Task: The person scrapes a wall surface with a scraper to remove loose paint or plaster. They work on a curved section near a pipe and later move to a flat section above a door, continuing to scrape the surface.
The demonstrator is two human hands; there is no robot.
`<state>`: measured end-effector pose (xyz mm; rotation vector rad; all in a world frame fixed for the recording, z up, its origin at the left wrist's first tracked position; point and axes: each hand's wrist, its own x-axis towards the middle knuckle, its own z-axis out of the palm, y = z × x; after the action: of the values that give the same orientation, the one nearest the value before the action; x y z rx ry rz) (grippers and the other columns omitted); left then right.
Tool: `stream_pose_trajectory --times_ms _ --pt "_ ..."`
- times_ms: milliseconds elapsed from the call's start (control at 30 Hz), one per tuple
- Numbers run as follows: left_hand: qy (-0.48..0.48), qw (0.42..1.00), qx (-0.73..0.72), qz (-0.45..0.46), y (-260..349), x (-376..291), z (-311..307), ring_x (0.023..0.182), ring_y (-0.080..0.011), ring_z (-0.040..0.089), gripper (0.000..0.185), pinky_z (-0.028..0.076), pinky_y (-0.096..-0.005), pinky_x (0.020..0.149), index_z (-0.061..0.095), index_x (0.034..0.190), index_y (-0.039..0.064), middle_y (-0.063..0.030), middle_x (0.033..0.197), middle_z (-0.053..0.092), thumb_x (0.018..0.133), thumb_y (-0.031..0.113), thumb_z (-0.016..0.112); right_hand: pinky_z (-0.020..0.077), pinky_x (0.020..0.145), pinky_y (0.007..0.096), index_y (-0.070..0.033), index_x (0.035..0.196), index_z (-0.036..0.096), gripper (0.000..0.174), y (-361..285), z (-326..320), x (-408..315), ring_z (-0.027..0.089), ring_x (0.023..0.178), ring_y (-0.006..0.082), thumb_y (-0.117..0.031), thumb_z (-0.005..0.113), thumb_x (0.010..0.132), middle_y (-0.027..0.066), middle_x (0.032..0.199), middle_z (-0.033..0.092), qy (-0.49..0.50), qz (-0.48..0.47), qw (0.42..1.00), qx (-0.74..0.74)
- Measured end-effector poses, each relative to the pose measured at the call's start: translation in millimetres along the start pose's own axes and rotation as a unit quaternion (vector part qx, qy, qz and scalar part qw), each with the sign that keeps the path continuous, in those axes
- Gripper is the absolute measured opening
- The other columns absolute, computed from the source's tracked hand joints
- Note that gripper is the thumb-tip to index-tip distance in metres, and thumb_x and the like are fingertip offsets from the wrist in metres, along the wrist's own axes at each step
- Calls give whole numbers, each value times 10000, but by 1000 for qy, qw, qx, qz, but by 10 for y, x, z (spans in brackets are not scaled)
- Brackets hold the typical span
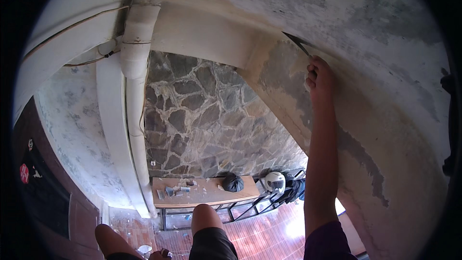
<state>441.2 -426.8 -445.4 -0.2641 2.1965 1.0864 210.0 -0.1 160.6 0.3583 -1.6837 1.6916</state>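
Observation:
My right hand (320,76) is raised on a stretched arm and grips a scraper, apparently a putty knife (297,41). Its dark triangular blade meets the angle between the sloping plastered surface (288,65) and the stained wall (379,25). Paint has come off around there, leaving ragged grey patches (361,155). Only part of my left hand (158,255) shows at the bottom edge, low between my knees. Close to it are a small dark object (165,252) and a whitish thing (145,249); whether the hand holds either, I cannot tell.
Far below stands a wooden-topped bench (202,198) with flakes, small tools (169,190) and a black plastic bag (232,182). A white helmet (275,182) rests beside it on a metal rack. A white pipe (136,54) and cables run at left, near a dark door (47,187).

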Motion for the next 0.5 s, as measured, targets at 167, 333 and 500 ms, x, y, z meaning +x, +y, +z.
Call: stream_pose_trajectory --times_ms 167,333,500 --pt "23 999 42 19 51 -34 -28 966 -386 668 609 530 -435 825 618 1154 -76 -290 1048 669 799 414 694 273 438 230 -65 1013 653 173 18 104 -140 359 482 40 -158 628 869 -32 693 518 92 -12 995 -21" --pt "2 999 41 18 47 19 -2 994 -404 651 598 517 -433 859 633 1120 -71 -282 1058 668 791 425 683 239 416 197 -107 1015 623 165 -17 197 -223 335 488 26 -180 647 868 -41 713 504 99 -33 993 -60" --pt "39 997 52 36 -15 100 61 927 -394 668 552 513 -442 813 658 1030 -67 -257 923 690 782 426 697 265 416 216 -56 1050 650 207 -27 73 -143 351 470 32 -149 641 865 -27 709 518 100 -12 995 -27"
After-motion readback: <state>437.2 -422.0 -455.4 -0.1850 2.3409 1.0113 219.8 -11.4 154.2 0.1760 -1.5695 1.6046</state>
